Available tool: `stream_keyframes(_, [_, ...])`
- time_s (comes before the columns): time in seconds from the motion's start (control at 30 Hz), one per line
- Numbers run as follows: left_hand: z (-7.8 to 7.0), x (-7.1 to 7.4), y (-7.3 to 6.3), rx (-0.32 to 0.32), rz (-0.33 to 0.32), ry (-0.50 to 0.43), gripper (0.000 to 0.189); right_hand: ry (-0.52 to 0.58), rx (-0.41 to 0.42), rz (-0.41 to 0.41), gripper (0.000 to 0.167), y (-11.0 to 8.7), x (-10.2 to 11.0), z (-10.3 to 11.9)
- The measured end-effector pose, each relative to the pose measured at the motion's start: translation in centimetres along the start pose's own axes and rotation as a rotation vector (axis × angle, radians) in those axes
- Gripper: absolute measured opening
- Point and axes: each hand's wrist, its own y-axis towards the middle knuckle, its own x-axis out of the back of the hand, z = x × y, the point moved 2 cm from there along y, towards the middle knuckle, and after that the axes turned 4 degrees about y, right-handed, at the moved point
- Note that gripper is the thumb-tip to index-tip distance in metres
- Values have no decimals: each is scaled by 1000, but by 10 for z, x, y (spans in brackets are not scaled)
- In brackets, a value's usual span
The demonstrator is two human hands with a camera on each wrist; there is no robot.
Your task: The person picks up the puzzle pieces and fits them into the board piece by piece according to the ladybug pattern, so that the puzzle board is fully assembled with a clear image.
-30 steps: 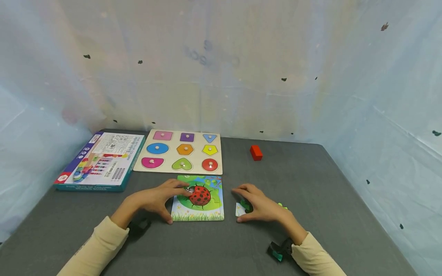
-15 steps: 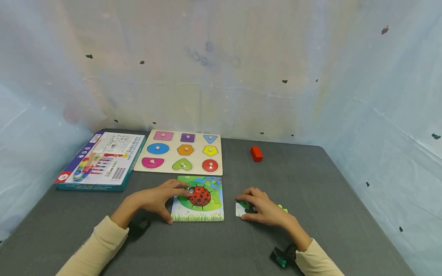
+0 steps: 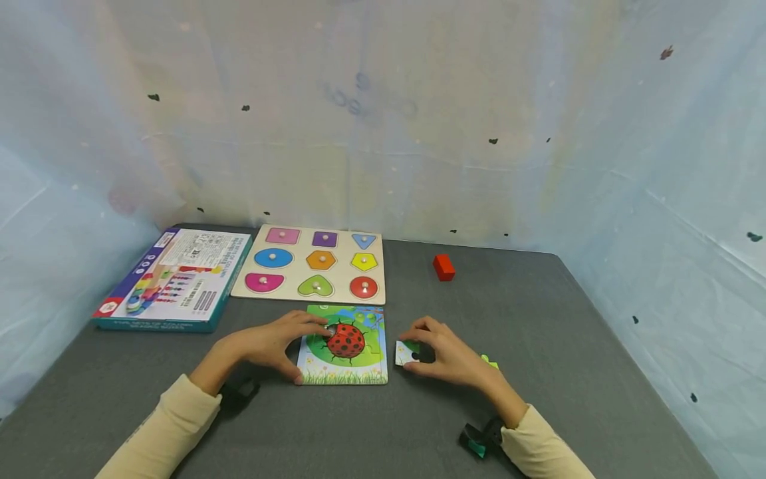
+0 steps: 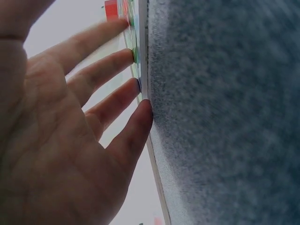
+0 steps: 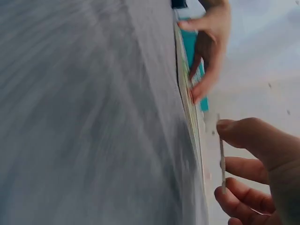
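Note:
A square ladybug jigsaw puzzle board (image 3: 344, 376) lies flat on the dark table. My left hand (image 3: 266, 348) rests at its left side, fingers reaching over the picture and thumb at the front left corner. In the left wrist view, the fingertips (image 4: 126, 91) of that hand touch the board's face and edge. My right hand (image 3: 449, 356), just right of the board, pinches a white and green puzzle piece (image 3: 403, 354) with dark marks. Seen edge-on in the right wrist view, the thin piece (image 5: 222, 159) sits between thumb and fingers, raised off the table.
Behind the puzzle lies a wooden shape board (image 3: 299, 243) with knobbed shapes. A toy box (image 3: 185, 273) is at the back left, and a red block (image 3: 444, 267) stands at the back right. Something yellow-green (image 3: 489, 361) peeks out beyond my right hand.
My right hand has closed its fingers on the puzzle piece, lifted it and moved it a little left toward the board. The left hand has barely moved.

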Motion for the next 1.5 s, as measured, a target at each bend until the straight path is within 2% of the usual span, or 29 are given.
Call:
stream_keyframes(0.27, [1,1,1,-21,-16,14,75,-1,178,19,42,41,-20,29])
stream_keyframes(0.47, [3,0,1,-32,-22,28,71,-9,245,54,42,67,-38,49])
stream_keyframes(0.63, [2,0,1,-49,-42,12,64,-23,290,81,44,82,-50,55])
stream_keyframes(0.8, [1,0,1,-32,-58,-13,62,-53,321,91,43,91,-59,59])
stream_keyframes(1.03, [2,-1,3,-17,-81,-2,53,-94,349,45,45,96,-67,62])
stream_keyframes(1.5, [4,-4,7,-33,-113,65,42,-62,340,13,47,100,-75,63])
